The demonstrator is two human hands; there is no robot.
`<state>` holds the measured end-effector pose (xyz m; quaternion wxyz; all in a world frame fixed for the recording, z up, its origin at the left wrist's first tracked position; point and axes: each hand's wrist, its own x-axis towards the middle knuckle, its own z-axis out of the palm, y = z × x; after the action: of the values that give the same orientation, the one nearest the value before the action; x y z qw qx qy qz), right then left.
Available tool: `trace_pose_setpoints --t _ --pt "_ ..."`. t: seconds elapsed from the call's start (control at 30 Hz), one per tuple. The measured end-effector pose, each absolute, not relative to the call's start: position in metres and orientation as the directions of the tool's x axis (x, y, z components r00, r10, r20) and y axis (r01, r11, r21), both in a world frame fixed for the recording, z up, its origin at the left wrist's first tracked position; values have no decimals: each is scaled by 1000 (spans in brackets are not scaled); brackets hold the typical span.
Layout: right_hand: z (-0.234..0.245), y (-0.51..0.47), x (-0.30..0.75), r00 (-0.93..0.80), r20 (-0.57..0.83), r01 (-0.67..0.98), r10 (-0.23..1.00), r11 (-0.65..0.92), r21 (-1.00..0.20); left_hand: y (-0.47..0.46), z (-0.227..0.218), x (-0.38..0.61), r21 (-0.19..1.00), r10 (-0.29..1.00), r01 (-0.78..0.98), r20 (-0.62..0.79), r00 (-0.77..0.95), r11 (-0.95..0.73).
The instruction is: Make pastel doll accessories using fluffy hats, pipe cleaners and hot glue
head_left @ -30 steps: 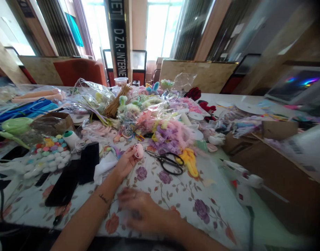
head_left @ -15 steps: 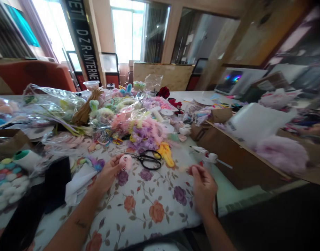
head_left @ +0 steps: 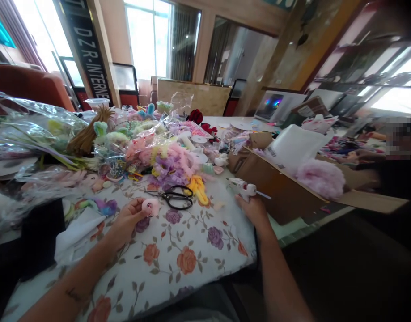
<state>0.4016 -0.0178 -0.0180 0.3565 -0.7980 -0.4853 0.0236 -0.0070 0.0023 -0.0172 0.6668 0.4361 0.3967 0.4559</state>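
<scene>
A small round pink piece (head_left: pixel 150 208) with dark curved marks, like a little face, is pinched in the fingers of my left hand (head_left: pixel 131 219). Black-handled scissors (head_left: pixel 175 197) lie just beyond it on the flowered cloth. My right hand (head_left: pixel 254 210) is at the handle of a white glue gun (head_left: pixel 247 188), its fingers curled and partly hidden beneath the gun. A glue stick juts from the gun's back end. Between my hands, a small cream-coloured scrap (head_left: pixel 219 205) rests on the cloth near a yellow fuzzy bundle (head_left: pixel 199 190).
Pink and purple fuzzy craft stems (head_left: pixel 175 163) and plastic wrapping heap up across the back. An open cardboard box (head_left: pixel 269 190) with lilac fluff (head_left: pixel 321 179) stands right. White paper (head_left: pixel 78 235) and a black item (head_left: pixel 42 237) lie left. Another person's arm (head_left: pixel 369 156) shows far right.
My right hand has let go of the cream scrap, now on the cloth, and moved to the glue gun. My left hand keeps the pink piece. The view has swung right.
</scene>
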Motion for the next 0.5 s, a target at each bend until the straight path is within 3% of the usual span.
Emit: trace_pose_setpoints --t 0.07,0.13,0.23,0.33,0.5 --pt "-13 -20 398 527 261 736 809 -280 -617 1 -18 -8 943 954 -271 -119 274 195" --pt "-7 -28 383 572 188 628 799 -279 -727 0 -16 -9 941 955 -276 -119 273 197" --pt "3 -44 340 589 54 212 806 -89 -973 -2 -10 -7 937 961 -290 -122 247 194" --pt "11 -61 280 399 -77 -87 913 -46 -995 -3 -5 -6 936 965 -296 -122 232 189" --pt "11 -75 202 121 -161 -259 979 -126 -958 -6 -6 -7 960 973 -247 -79 216 133"
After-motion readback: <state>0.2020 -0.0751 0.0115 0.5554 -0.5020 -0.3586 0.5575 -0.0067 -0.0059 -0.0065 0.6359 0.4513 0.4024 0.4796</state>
